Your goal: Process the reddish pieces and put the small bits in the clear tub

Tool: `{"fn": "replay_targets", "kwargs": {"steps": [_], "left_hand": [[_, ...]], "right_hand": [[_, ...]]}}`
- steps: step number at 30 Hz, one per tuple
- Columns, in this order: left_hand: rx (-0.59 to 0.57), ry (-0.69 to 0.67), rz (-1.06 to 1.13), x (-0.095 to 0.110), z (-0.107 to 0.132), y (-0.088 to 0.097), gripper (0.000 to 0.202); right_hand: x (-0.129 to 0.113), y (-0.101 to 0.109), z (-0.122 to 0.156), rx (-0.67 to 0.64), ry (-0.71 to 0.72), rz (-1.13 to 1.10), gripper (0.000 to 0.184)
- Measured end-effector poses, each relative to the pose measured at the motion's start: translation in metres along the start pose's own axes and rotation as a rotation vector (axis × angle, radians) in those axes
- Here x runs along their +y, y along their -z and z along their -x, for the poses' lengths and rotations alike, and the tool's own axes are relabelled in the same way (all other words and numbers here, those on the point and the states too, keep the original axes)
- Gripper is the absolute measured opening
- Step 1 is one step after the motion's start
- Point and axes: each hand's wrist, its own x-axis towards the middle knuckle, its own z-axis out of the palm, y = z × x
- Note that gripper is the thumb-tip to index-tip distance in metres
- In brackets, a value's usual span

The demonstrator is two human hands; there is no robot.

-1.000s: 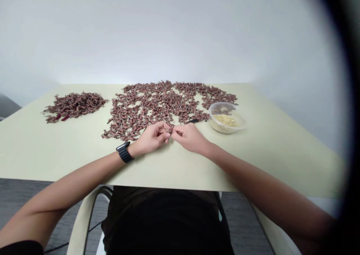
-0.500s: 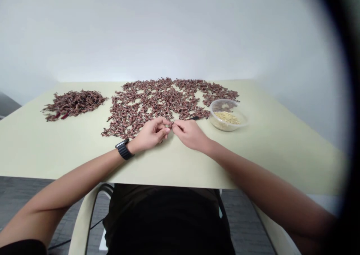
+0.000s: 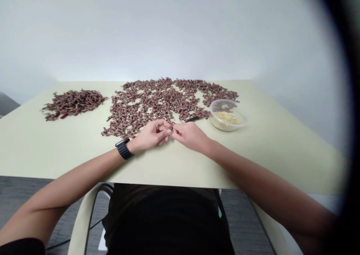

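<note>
My left hand (image 3: 154,134), with a dark watch (image 3: 124,149) on the wrist, is closed in a pinch. Its fingertips meet those of my right hand (image 3: 189,135), which is pinched too. Between them a sliver of a small reddish-brown dried piece (image 3: 171,127) shows; the fingers hide most of it. Just beyond both hands spreads a wide layer of similar shrivelled dried pieces (image 3: 160,97). A black slim object (image 3: 192,119) lies behind my right hand. To the right stands a clear round plastic bowl (image 3: 242,124) with pale yellow bits (image 3: 227,117) inside.
A heaped pile of darker dried pieces (image 3: 75,102) sits at the left of the pale yellow table (image 3: 168,165), with a deep red item (image 3: 64,115) at its front. A white wall (image 3: 157,30) rises behind the table. The chair's armrest (image 3: 84,217) is below left.
My right hand has shifted slightly, uncovering more of the black object. Less of the small dried piece shows between the fingertips. My left hand has hardly moved.
</note>
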Motion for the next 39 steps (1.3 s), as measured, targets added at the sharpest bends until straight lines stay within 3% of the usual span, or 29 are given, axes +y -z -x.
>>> {"fn": "replay_targets", "kwargs": {"steps": [4, 8, 11, 14, 19, 22, 25, 29, 32, 39], "left_hand": [[0.030, -0.026, -0.033, -0.002, 0.000, -0.001, 0.035], [0.041, -0.062, -0.080, -0.003, 0.001, -0.001, 0.033], [0.045, -0.075, -0.098, -0.003, 0.001, -0.001, 0.033], [0.054, -0.051, -0.061, -0.001, 0.000, 0.000, 0.034], [0.060, -0.022, 0.017, 0.000, -0.002, 0.001, 0.036], [0.068, -0.015, 0.032, 0.000, -0.002, 0.001, 0.037], [0.049, 0.003, 0.024, 0.001, -0.001, 0.001, 0.035], [0.009, 0.021, 0.027, 0.002, -0.001, -0.001, 0.034], [-0.014, 0.018, 0.032, 0.002, -0.001, -0.001, 0.034], [-0.011, -0.013, 0.018, 0.000, -0.001, -0.001, 0.035]], "right_hand": [[-0.007, -0.002, -0.005, -0.007, -0.260, -0.447, 0.032], [-0.010, 0.004, -0.011, -0.206, -0.642, -1.086, 0.018], [-0.010, 0.010, -0.014, -0.320, -0.744, -1.291, 0.016], [-0.010, 0.010, -0.013, -0.275, -0.643, -1.110, 0.016], [-0.008, 0.004, -0.005, 0.066, -0.130, -0.164, 0.026], [-0.003, 0.003, -0.001, 0.041, 0.041, 0.184, 0.022], [0.001, 0.004, 0.001, -0.015, 0.125, 0.379, 0.018], [0.003, 0.004, 0.003, -0.051, 0.171, 0.466, 0.015], [0.004, 0.002, 0.003, -0.040, 0.162, 0.400, 0.018], [-0.004, 0.001, -0.003, 0.036, -0.104, -0.187, 0.034]]}}
